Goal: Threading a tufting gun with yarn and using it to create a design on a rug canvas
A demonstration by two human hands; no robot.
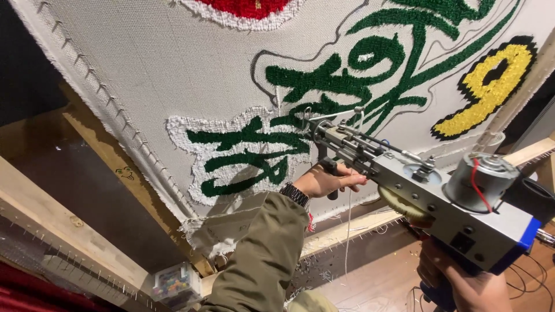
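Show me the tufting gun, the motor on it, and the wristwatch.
tufting gun [404,185], head view, grey metal body
motor [480,176], head view, silver casing side
wristwatch [295,194], head view, dark band on left wrist

Head camera, tilted, looks closely along the tufting gun [404,185] toward stretched cloth [173,69].

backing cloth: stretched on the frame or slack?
Stretched. The backing cloth lies flat and spread, its edge hooked along the wooden frame. Only the loose bottom corner hangs crumpled.
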